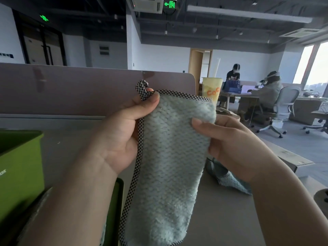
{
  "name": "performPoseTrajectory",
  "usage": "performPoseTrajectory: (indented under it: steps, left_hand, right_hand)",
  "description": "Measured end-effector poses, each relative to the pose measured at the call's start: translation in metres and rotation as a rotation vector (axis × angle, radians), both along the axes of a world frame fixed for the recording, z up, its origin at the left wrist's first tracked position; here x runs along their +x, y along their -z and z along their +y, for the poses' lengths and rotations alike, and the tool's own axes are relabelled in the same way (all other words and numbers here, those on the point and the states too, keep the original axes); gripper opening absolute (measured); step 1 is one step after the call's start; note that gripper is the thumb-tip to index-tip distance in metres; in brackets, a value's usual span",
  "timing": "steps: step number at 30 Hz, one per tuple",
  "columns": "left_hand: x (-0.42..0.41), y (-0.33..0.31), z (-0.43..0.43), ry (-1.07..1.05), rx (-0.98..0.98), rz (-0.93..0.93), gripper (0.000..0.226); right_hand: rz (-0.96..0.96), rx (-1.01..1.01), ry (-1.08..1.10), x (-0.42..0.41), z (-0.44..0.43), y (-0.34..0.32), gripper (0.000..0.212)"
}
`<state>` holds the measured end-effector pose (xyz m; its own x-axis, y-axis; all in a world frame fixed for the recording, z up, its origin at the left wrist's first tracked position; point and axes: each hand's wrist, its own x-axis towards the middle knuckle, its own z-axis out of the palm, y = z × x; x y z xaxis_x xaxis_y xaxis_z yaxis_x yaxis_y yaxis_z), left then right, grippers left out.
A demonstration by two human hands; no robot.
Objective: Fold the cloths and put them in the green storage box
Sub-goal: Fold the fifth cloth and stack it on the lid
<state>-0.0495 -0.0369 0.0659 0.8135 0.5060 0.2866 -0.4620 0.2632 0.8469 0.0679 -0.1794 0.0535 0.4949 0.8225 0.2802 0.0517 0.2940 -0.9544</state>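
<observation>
A light blue fluffy cloth with black-and-white checked trim hangs in the air in front of me, folded lengthwise. My left hand pinches its top left corner by the trim loop. My right hand grips its right edge, thumb on the front. The green storage box stands open at the left on the grey desk. Its green lid lies below my left forearm. A second blue cloth lies crumpled on the desk behind my right hand.
A mauve desk divider runs across the back. A yellow drink cup stands at its right end. A flat cardboard box lies right of the desk. Two seated people and office chairs are further off at the right.
</observation>
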Motion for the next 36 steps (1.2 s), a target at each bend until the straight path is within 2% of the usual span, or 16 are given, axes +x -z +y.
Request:
performPoseTrajectory:
  steps: [4,6,10,12,14,19,21,24,28,32,36]
  left_hand:
    - [0.001,0.003,0.0,-0.003,-0.004,0.045,0.031]
    - [0.0,0.003,0.0,0.015,-0.01,0.1,0.039]
    - [-0.001,0.007,0.001,0.194,0.061,0.21,0.04]
    - [0.0,0.011,0.001,0.305,0.133,0.289,0.039]
    - [0.0,0.014,-0.001,0.331,0.181,0.359,0.033]
    - [0.005,0.014,-0.004,0.211,0.102,0.393,0.036]
    - [0.005,0.013,-0.004,0.163,0.048,0.386,0.034]
    - [0.006,0.014,-0.001,0.121,0.023,0.372,0.028]
    - [0.007,0.014,0.0,0.081,0.031,0.369,0.031]
    - [0.008,0.014,-0.002,0.003,0.061,0.338,0.028]
    - [0.009,0.015,-0.005,-0.033,0.157,0.322,0.02]
  right_hand:
    - [0.068,0.079,0.02,-0.003,0.001,-0.003,0.017]
    - [0.106,0.096,0.062,-0.004,0.001,-0.005,0.017]
    - [0.183,0.106,0.152,-0.004,0.001,-0.008,0.026]
    - [0.207,0.108,0.188,-0.002,0.0,-0.009,0.025]
    - [0.241,0.112,0.222,0.002,0.0,-0.008,0.025]
    - [0.288,0.038,0.187,0.007,0.002,-0.006,0.031]
    - [0.234,-0.049,0.101,0.01,0.001,-0.002,0.041]
    - [0.134,-0.179,0.042,0.012,0.0,0.002,0.041]
    - [0.17,-0.112,0.072,0.014,0.003,0.004,0.043]
    - [0.192,-0.049,0.207,0.014,0.009,0.005,0.029]
    - [0.2,-0.036,0.314,0.008,0.013,0.007,0.033]
